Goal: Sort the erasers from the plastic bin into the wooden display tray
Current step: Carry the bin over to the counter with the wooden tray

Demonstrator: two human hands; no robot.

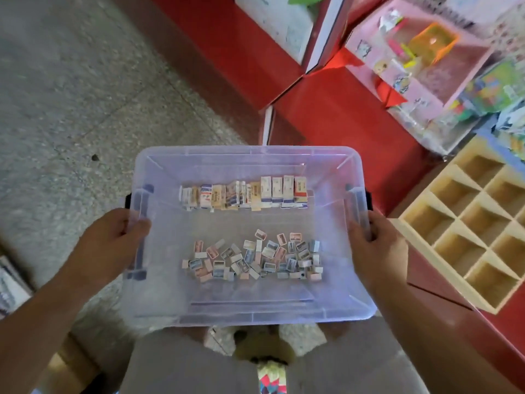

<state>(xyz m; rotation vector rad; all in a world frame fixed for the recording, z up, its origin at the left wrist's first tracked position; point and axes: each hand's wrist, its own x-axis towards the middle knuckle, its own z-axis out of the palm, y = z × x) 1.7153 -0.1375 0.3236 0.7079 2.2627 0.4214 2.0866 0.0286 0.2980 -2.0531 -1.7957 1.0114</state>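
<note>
Speckled grey floor (71, 81) fills the upper left and red shop counters (341, 115) the upper right. At centre is the clear rectangular plastic bin (250, 317), carried level, probably so its load stays put. A row of larger boxed erasers (244, 194) lines the far side, with a heap of small erasers (255, 260) nearer. The left hand (113, 240) and right hand (377, 245), well apart, grip opposite side rims. The pale wooden compartmented display tray (414, 207) sits at the right edge, its visible cells bare.

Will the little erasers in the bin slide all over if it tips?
Probably yes: the small erasers lie loose in a scattered heap on the smooth floor of the plastic bin. They look flat and blocky, so they'd likely slide rather than roll. They seem tiny, so probably very light.
</note>
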